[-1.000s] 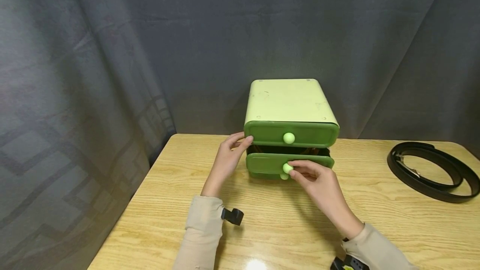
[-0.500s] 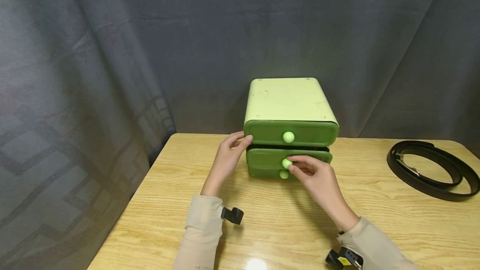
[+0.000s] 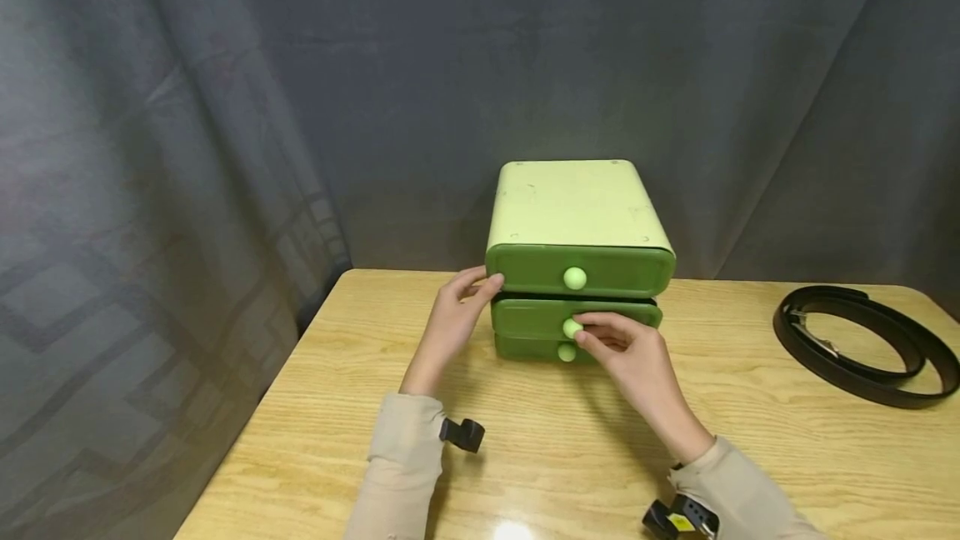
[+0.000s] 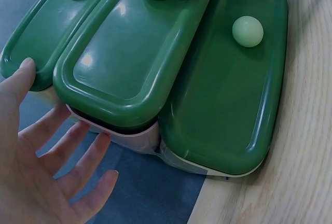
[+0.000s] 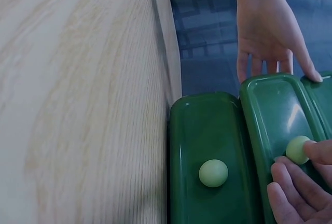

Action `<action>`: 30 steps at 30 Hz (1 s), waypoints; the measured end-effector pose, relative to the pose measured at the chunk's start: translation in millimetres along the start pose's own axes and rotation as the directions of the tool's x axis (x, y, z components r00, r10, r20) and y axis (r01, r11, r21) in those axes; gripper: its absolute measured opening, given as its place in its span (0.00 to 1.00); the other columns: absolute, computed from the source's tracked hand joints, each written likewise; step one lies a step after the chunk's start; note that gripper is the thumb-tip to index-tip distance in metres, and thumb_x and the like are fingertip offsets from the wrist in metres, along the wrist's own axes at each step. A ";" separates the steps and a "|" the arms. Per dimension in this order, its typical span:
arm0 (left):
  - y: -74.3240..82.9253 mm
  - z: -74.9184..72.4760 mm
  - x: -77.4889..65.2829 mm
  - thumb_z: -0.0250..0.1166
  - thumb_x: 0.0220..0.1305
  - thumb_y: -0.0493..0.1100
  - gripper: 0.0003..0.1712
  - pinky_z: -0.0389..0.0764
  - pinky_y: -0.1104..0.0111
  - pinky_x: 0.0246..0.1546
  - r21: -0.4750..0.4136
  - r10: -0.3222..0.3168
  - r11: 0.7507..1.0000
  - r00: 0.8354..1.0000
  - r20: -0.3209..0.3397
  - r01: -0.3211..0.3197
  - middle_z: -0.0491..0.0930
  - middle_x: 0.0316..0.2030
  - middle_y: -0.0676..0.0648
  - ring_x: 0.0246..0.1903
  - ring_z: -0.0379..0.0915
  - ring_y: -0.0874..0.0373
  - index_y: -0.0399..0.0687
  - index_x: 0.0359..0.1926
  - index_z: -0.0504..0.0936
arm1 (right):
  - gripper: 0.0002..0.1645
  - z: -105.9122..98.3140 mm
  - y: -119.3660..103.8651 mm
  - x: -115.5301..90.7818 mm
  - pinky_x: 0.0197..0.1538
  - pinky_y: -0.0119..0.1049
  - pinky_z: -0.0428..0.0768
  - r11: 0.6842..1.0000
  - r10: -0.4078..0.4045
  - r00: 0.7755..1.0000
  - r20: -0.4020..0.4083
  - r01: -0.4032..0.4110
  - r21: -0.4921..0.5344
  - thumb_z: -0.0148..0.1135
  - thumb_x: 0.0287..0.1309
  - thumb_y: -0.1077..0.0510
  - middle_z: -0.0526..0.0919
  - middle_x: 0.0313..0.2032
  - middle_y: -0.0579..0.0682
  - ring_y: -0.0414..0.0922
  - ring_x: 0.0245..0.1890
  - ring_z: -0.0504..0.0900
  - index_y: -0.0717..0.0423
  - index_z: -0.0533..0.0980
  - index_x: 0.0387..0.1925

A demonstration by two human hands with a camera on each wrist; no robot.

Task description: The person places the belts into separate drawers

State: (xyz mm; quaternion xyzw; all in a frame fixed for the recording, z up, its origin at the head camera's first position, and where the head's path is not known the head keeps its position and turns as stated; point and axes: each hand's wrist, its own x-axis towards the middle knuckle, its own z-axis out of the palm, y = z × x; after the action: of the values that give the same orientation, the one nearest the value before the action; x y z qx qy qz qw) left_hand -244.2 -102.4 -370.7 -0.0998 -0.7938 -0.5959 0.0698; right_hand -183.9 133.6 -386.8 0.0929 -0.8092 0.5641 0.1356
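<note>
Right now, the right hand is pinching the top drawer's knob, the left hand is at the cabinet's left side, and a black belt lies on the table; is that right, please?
Not quite: the head view shows the right hand pinching the knob of the middle drawer, not the top drawer. The left hand and black belt are as you say.

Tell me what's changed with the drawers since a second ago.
The middle drawer has slid inward, toward the cabinet, narrowing the gap above it; it still stands slightly out. The right hand moved with it, keeping its pinch on the knob. The left hand stays at the cabinet's left side, and the black belt lies where it was.
</note>
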 end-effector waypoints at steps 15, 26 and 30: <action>-1.3 -0.3 -0.1 0.63 0.68 0.57 0.28 0.75 0.52 0.54 -0.007 0.007 1.000 1.000 0.002 -0.007 0.73 0.63 0.47 0.57 0.72 0.48 0.48 0.62 0.79 | 0.15 2.5 1.5 7.4 0.44 0.26 0.80 0.999 0.032 0.999 -0.010 -0.032 -0.014 0.69 0.62 0.58 0.87 0.37 0.55 0.36 0.37 0.85 0.61 0.84 0.48; 0.8 0.6 0.0 0.63 0.68 0.57 0.27 0.75 0.52 0.54 -0.004 0.013 1.000 1.000 0.000 -0.013 0.74 0.62 0.47 0.56 0.72 0.48 0.47 0.62 0.80 | 0.15 4.8 2.8 11.0 0.43 0.26 0.79 0.998 0.051 0.998 -0.023 -0.051 -0.021 0.68 0.62 0.58 0.87 0.37 0.55 0.37 0.36 0.85 0.61 0.84 0.49; 1.8 0.2 -0.5 0.63 0.68 0.57 0.27 0.75 0.53 0.54 0.002 0.011 1.000 1.000 -0.002 -0.011 0.74 0.62 0.47 0.56 0.72 0.49 0.47 0.62 0.80 | 0.15 6.6 3.3 11.1 0.42 0.26 0.80 0.998 0.052 0.998 -0.033 -0.053 -0.017 0.68 0.62 0.59 0.87 0.36 0.55 0.39 0.36 0.86 0.61 0.84 0.48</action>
State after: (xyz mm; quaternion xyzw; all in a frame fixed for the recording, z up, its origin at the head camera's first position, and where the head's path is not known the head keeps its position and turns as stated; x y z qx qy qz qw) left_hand -243.3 -101.8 -369.2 -0.1034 -0.7938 -0.5948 0.0738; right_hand -196.2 128.6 -388.3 0.0612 -0.8141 0.5616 0.1348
